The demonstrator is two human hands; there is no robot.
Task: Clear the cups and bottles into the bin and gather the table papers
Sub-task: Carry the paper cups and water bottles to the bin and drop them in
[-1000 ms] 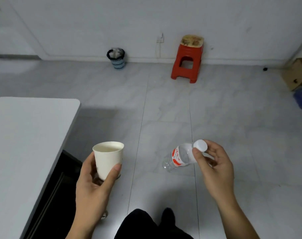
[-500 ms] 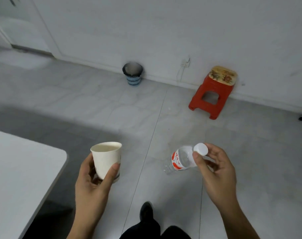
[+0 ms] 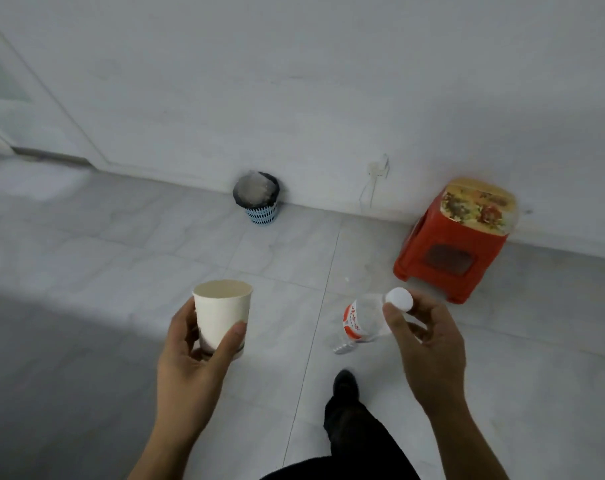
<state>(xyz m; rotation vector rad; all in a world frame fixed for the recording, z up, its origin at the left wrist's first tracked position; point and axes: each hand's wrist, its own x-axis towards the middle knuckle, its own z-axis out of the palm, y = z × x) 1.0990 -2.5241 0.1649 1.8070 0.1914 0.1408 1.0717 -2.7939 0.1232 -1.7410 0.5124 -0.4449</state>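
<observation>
Left hand (image 3: 193, 355) wraps the cup (image 3: 221, 315), lower centre; right hand (image 3: 429, 341) pinches the bottle (image 3: 361, 322) by its cap, dangling. Bin (image 3: 258, 199) sits mid-frame, well off; that loose pinch could drop it.

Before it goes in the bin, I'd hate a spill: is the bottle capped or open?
Capped: the white cap sits on the bottle, held at its neck by the right hand. How tight, cannot tell.
</observation>
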